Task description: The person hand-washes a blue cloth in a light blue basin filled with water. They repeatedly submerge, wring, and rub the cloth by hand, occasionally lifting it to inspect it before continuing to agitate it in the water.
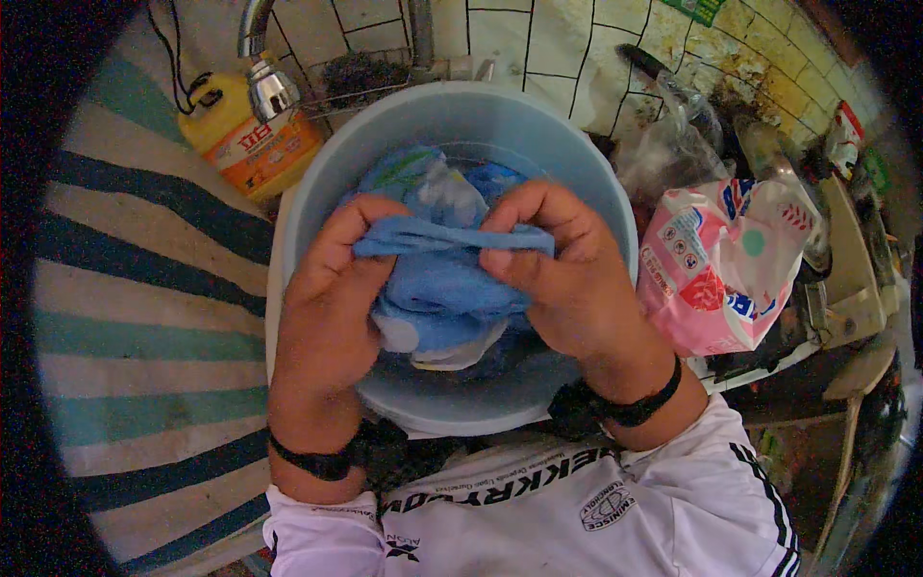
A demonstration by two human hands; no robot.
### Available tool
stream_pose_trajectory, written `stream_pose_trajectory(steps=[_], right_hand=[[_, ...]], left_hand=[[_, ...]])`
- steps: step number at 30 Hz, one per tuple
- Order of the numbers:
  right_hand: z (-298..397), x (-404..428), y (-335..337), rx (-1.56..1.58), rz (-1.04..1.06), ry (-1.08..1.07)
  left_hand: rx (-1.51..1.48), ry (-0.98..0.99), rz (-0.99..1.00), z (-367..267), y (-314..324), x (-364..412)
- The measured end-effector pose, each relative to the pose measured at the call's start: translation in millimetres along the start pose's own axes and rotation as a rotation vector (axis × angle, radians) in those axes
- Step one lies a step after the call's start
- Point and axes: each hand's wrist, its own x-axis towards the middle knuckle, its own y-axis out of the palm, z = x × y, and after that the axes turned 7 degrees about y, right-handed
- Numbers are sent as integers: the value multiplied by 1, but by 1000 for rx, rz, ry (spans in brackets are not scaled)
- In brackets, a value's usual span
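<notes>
A blue cloth garment [451,278] is stretched by its edge between my two hands, over a large light-blue plastic basin [461,418]. My left hand [342,281] pinches the band at its left end, and my right hand [559,267] grips it near the right end between thumb and fingers. Below and behind the garment, more fabric [447,187] in blue, white and green lies in the basin. Part of that pile is hidden by my hands and the held cloth. Both wrists bear black bands.
A chrome faucet [272,90] hangs at the upper left, by a yellow detergent jug [252,144]. A pink and white plastic package [728,267] stands right of the basin, near clear plastic bags [670,144]. A striped surface [151,339] lies left; a tiled wall [555,43] rises behind.
</notes>
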Motion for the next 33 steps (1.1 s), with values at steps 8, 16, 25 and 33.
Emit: stream_pose_trajectory(steps=[8,16,25,33], right_hand=[[-3,0,2,-179,5,35],[-9,1,0,-84,-116,38],[-3,-2,21,-1056,-63,-435],[2,-14,25,-1245,186,-548]], left_hand=[[-36,-109,-34,-6,10,1],[-29,-87,-46,-6,18,0],[433,250,-174,19,35,-13],[462,326,-7,8,41,-15]])
